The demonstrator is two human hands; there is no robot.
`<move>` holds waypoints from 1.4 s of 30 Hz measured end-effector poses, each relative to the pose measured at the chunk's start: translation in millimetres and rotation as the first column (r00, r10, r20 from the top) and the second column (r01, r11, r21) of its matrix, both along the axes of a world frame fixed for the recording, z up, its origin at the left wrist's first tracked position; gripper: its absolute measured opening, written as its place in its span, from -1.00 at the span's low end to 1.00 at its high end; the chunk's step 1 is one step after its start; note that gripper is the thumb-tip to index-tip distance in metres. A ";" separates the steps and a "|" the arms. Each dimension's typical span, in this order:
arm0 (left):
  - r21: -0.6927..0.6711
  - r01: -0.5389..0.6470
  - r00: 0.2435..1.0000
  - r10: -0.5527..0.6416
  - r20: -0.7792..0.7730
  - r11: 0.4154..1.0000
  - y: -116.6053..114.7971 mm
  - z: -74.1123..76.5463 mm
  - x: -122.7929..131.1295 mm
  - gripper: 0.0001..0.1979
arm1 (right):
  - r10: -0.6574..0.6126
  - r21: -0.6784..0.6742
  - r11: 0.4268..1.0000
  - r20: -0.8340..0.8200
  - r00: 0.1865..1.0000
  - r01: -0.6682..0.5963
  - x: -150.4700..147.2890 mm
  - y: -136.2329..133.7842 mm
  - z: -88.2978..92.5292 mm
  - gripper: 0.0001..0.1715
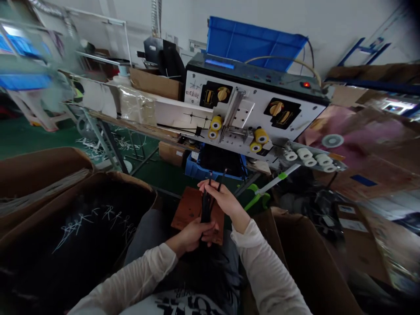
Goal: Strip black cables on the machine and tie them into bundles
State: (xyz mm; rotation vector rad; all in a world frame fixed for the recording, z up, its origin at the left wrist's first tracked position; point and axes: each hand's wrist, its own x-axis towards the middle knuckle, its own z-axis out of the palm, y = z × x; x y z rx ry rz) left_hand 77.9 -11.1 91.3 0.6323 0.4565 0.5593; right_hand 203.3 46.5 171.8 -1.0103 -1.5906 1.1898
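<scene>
Green-painted floor [19, 135] stretches away on the far left, and a white wall rises behind a wire-processing machine [256, 94] at the end of a metal-legged bench [101, 140]. I read yellow rollers [215, 123] and white rollers [305, 154] along the machine's white front, with a blue plastic crate [252, 43] propped behind it.

Closer in, my view shows a bundle of black cables [206, 203] standing nearly upright at the centre, well below the machine. The left hand [193, 234] forms a grip wrapped around the bundle's lower part. The right hand [218, 199] presses in higher up, its grip pinching the same bundle between fingers and thumb. Both hands are touching the cables, and neither is spread.

Just under them lies a reddish-brown board [185, 214], resting over the person's dark trousers [144, 232]. Tall cardboard walls hem the forearms: a box of black cables with white ends [75, 218] on the left and another cardboard box [295, 249] on the right. The open space runs forward between these walls, toward a second blue crate [197, 169] under the bench.
</scene>
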 end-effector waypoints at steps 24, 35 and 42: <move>0.006 -0.292 0.955 0.291 0.064 0.957 4.3 -2.1 -30.5 -0.53 | -0.460 -0.172 0.888 -0.304 0.834 0.427 -18.5 -33.5 -31.7 -0.62; -0.052 -0.235 0.963 0.240 0.121 0.970 4.5 -0.9 -38.0 -0.60 | -0.344 -0.240 0.937 -0.532 0.774 0.252 -15.2 -31.0 -36.8 -0.81; -0.018 -0.358 0.934 0.358 -0.021 0.933 18.1 3.0 -49.0 -0.61 | -0.323 0.000 0.933 -0.443 0.836 0.361 -2.9 -54.9 -19.3 -0.89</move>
